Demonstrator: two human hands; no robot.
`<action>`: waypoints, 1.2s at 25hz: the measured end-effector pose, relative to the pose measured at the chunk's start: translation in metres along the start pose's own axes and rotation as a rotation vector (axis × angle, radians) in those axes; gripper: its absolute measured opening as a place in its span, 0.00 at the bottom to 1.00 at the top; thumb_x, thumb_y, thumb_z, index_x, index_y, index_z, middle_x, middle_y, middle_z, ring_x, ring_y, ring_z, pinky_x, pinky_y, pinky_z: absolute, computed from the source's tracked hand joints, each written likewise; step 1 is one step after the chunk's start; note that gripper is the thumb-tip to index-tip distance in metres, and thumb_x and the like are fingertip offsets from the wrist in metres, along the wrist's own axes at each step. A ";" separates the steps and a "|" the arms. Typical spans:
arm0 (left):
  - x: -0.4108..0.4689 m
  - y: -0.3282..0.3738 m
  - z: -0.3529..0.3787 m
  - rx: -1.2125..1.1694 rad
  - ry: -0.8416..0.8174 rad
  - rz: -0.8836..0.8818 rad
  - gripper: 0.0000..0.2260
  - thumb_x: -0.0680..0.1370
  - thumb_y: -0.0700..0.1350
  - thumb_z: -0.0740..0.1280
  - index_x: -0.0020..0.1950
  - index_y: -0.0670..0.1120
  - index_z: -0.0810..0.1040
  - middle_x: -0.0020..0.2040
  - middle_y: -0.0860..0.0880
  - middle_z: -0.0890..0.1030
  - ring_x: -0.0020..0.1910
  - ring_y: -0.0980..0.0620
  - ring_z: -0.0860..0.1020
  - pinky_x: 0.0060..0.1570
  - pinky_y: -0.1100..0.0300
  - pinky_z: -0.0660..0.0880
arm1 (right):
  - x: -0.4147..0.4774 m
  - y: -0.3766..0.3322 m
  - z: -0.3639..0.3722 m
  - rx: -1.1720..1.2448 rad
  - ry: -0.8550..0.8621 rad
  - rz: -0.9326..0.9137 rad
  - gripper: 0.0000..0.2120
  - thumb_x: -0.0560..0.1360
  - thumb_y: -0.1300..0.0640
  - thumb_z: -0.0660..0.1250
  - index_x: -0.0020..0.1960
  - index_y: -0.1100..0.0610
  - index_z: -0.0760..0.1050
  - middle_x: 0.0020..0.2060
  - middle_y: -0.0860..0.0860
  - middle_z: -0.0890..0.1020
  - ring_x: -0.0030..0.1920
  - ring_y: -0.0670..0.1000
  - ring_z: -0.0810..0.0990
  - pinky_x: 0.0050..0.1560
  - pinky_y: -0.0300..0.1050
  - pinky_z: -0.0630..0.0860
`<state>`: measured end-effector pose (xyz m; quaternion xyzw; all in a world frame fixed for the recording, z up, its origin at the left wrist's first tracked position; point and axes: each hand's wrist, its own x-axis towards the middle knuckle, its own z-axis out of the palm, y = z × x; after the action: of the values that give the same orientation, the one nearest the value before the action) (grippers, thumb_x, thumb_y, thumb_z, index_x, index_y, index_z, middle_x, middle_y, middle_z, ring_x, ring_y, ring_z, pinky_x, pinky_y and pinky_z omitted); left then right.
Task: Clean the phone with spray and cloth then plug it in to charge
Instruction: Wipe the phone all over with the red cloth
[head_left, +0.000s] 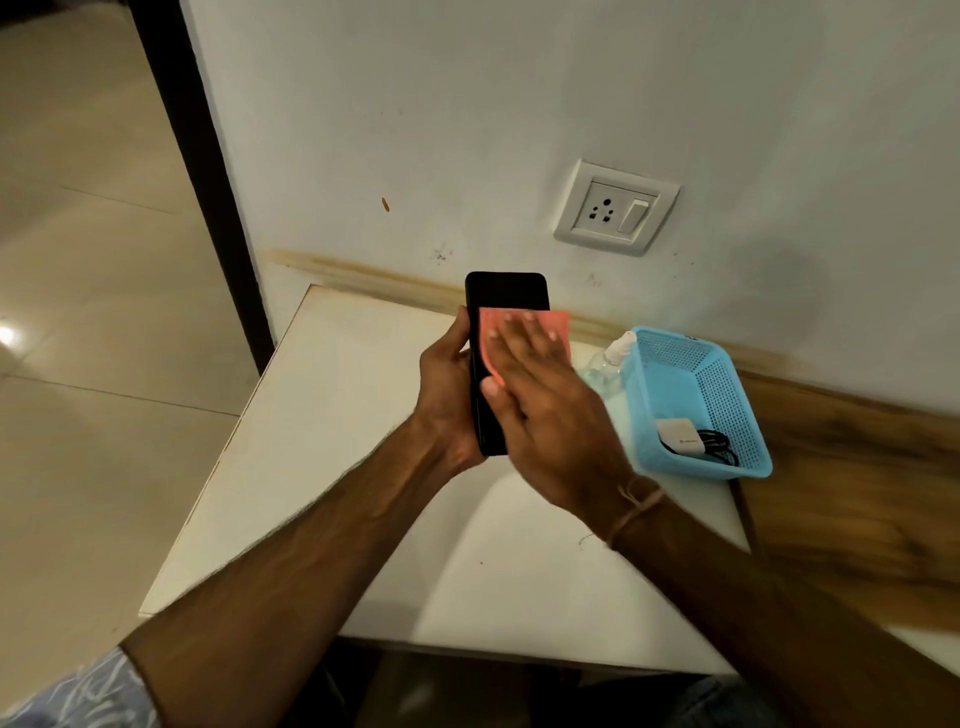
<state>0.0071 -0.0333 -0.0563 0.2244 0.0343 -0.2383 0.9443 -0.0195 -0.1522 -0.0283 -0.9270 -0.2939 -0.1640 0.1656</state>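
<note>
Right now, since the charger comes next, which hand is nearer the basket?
Right. The right hand presses the cloth on the phone, close to the basket; the left hand grips the phone's other edge, farther from it.

Dim warm light, floor (8, 335) glare at left, edges warped, right side blurry.

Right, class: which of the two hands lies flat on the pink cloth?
The right hand, fingers straight, presses the pink cloth onto the phone; the left hand instead grips the phone's edge.
</note>
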 end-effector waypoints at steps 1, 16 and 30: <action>-0.001 0.002 0.000 -0.011 -0.012 0.000 0.36 0.80 0.66 0.56 0.71 0.37 0.74 0.62 0.37 0.80 0.58 0.39 0.80 0.63 0.47 0.74 | -0.004 -0.005 0.004 0.003 -0.011 -0.040 0.22 0.83 0.56 0.59 0.75 0.62 0.64 0.75 0.56 0.64 0.78 0.53 0.57 0.77 0.55 0.58; -0.001 0.007 -0.003 -0.019 0.030 0.022 0.36 0.80 0.67 0.56 0.71 0.37 0.75 0.62 0.38 0.79 0.57 0.40 0.80 0.61 0.48 0.76 | -0.008 -0.004 0.011 -0.033 -0.054 -0.070 0.23 0.83 0.55 0.56 0.77 0.60 0.59 0.77 0.55 0.60 0.79 0.53 0.53 0.78 0.54 0.55; -0.005 -0.001 0.010 0.021 0.053 0.022 0.36 0.81 0.67 0.54 0.75 0.39 0.69 0.65 0.37 0.76 0.60 0.40 0.77 0.63 0.49 0.73 | -0.007 -0.010 0.007 0.069 0.023 -0.014 0.22 0.82 0.58 0.59 0.74 0.62 0.64 0.75 0.56 0.65 0.78 0.53 0.58 0.76 0.55 0.60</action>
<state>0.0015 -0.0360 -0.0466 0.2408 0.0544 -0.2222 0.9432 -0.0296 -0.1445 -0.0352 -0.9167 -0.3041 -0.1657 0.1995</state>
